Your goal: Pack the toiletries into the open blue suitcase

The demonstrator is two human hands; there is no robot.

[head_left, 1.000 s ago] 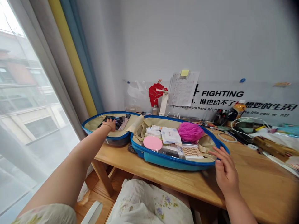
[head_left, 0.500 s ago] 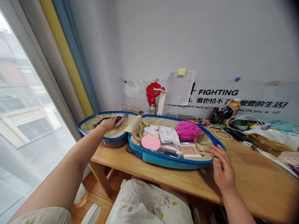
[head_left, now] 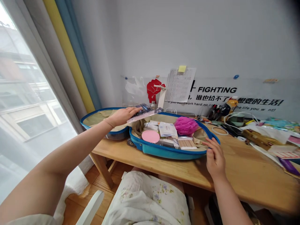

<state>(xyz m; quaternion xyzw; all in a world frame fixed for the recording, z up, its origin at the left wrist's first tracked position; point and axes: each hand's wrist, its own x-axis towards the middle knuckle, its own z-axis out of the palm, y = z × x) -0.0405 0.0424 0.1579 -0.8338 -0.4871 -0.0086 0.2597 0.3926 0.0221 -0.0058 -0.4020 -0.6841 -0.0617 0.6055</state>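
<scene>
A small blue suitcase lies open on the wooden desk (head_left: 234, 175). My left hand (head_left: 122, 116) grips a flat dark packet (head_left: 144, 112) and holds it in the air over the hinge between the two halves. The left half (head_left: 90, 120) has a beige lining and little else showing. The right half (head_left: 164, 151) holds a pink round pad (head_left: 150, 136), white packets (head_left: 167, 128), a magenta bath pouf (head_left: 186, 125) and a box of cotton swabs (head_left: 186, 143). My right hand (head_left: 215, 157) rests, fingers spread, on the suitcase's right front rim.
Clutter covers the desk's right side: cables (head_left: 236, 117), a tape ring (head_left: 217, 130), an orange bottle (head_left: 231, 103), papers and bags. A wall banner (head_left: 217, 90) and a pinned sheet (head_left: 180, 84) hang behind. Curtains and a window (head_left: 28, 93) stand at left; my lap is under the desk edge.
My left hand has lifted the flat dark packet out of the left half and carried it right, over the hinge. My right hand stays on the suitcase rim.
</scene>
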